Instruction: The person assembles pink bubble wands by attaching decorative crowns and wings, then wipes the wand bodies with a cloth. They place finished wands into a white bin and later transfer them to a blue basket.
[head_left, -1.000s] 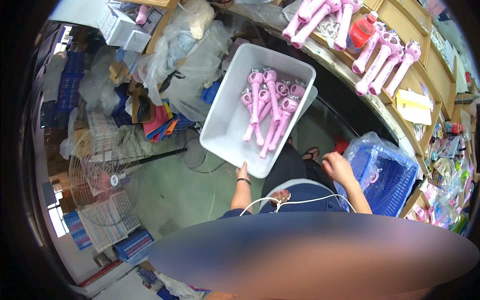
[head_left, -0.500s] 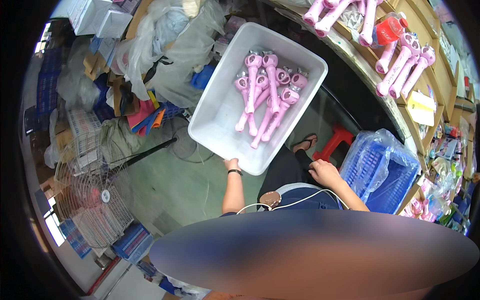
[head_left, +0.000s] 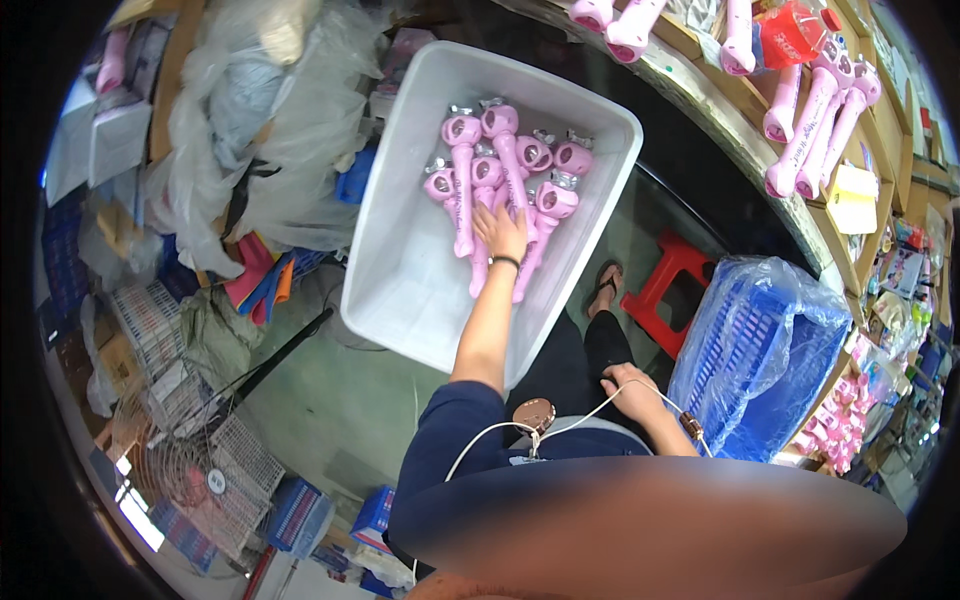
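A white rectangular plastic tub [head_left: 400,290] lies in front of me and holds several pink handheld toys [head_left: 500,160] with round heads and long handles. My left hand [head_left: 500,232] reaches into the tub and lies on the handles of the pink toys, fingers spread over them. Whether it grips one I cannot tell. My right hand [head_left: 632,388] rests on my lap near a white cable, fingers loosely curled, holding nothing visible.
A workbench edge [head_left: 740,150] at the upper right carries more pink toys [head_left: 810,120]. A red stool [head_left: 670,290] and a blue crate in a plastic bag [head_left: 760,360] stand at my right. Clear plastic bags [head_left: 270,120], boxes and wire fan guards [head_left: 190,450] crowd the left.
My left hand left the tub's near rim and moved into the tub onto the pink toys. The view shifted, so the tub appears closer. My right hand lowered to my lap.
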